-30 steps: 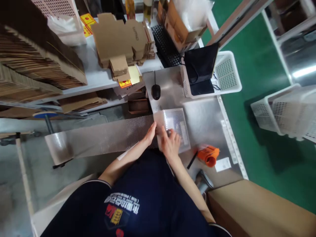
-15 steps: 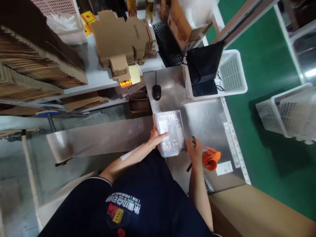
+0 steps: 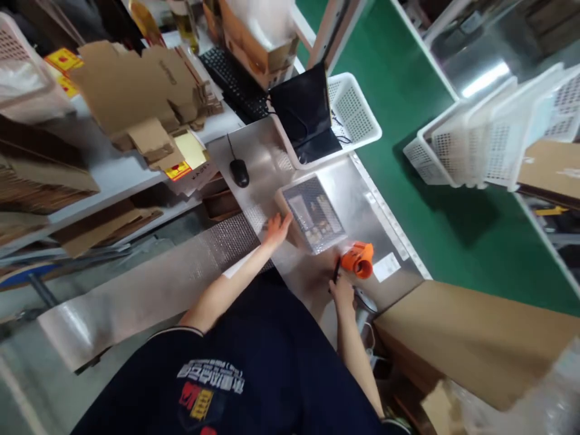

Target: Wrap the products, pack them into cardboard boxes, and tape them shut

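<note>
A box wrapped in clear bubble wrap (image 3: 317, 214) lies at an angle on the metal table (image 3: 290, 275). My left hand (image 3: 277, 231) rests at its left side, fingers spread, the fingertips touching or nearly touching the box. Below the box's near corner, my right hand (image 3: 343, 293) is closed round the black handle of an orange tape dispenser (image 3: 357, 260). The dispenser lies on the table just beyond that hand. To the left, a long strip of bubble wrap (image 3: 158, 281) stretches from the table edge to a roll at lower left.
A black mouse (image 3: 239, 173) and a white basket (image 3: 357, 115) holding a dark screen sit farther back. Flattened cardboard boxes (image 3: 131, 90) are stacked on the left shelf. A white label (image 3: 386, 267) lies right of the dispenser. A large carton (image 3: 471, 338) stands at lower right.
The view has turned and shifted right. The wrapped box is farther from my body and now tilted. My left hand has loosened from it; my right hand has taken the dispenser's handle.
</note>
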The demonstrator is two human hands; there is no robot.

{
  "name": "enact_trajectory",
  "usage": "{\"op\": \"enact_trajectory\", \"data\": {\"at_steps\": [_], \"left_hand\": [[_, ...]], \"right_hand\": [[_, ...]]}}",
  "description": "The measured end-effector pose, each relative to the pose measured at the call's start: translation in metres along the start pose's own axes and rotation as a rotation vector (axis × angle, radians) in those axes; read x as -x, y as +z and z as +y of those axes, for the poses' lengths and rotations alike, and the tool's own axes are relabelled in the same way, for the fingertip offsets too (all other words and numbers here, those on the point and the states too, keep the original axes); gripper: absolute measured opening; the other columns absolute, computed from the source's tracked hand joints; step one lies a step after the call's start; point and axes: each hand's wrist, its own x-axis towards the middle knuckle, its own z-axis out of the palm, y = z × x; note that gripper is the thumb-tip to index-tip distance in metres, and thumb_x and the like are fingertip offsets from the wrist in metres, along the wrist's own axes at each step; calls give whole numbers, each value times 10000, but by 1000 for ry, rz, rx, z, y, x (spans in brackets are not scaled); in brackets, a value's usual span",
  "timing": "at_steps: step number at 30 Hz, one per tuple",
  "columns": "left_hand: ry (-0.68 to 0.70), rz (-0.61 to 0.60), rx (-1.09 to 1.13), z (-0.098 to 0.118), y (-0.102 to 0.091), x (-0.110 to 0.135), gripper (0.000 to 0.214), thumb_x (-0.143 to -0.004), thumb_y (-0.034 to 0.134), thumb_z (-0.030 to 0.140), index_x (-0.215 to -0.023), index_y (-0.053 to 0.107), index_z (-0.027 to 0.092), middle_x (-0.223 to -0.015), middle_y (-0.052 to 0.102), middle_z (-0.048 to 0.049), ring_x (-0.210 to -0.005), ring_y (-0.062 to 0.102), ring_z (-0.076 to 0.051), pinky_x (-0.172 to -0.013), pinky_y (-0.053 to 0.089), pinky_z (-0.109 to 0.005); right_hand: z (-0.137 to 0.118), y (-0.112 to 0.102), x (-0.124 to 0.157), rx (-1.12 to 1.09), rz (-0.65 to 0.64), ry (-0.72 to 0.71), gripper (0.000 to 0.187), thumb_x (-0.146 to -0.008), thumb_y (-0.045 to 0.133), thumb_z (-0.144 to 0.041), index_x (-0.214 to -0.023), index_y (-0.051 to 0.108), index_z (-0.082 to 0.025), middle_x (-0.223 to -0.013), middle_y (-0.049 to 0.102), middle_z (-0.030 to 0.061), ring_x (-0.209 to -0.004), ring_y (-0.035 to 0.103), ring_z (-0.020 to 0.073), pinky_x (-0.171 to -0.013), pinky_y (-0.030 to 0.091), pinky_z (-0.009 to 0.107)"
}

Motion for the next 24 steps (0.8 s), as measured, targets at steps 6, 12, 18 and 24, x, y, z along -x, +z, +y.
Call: {"op": "enact_trajectory", "data": {"at_steps": [6,12,18,24], "left_hand": [[560,-12,-750,-56,-73,7,473,-968,626,287,-1425,597,172,-1604,473,-146,-1495,389,-372,-1225,347,-506],[598,16,-950,-61,-88,5,622,-958,658,391,-1520,524,160,-1639,429,-158,-1509,391,-351,-1220,345,-502],[586,-3,-982,-63,-100,7,629,-941,665,345,-1538,512,220,-1649,420,-136,-1523,391,-314,-1229,340,-515],[540,-6,-941,-63,-100,5,634,-933,678,326,-1538,510,243,-1659,406,-117,-1528,381,-308,-1220,352,-531]], "right_hand": [[-14,20,3,-243,-7,143,480,-759,547,-615,-971,653,-197,-625,607,66,-666,670,337,-638,544,507],[-75,2,32,-454,31,-19,735,-890,389,-700,-1368,482,-150,-921,696,107,-499,557,176,-489,508,338],[-229,50,27,203,-307,-587,593,-1065,362,-348,-1633,322,-180,-994,765,139,-864,739,272,-852,579,413],[-277,96,-6,458,-406,-558,545,-1116,261,-257,-1650,285,-155,-1047,772,149,-941,756,233,-855,559,311]]}}
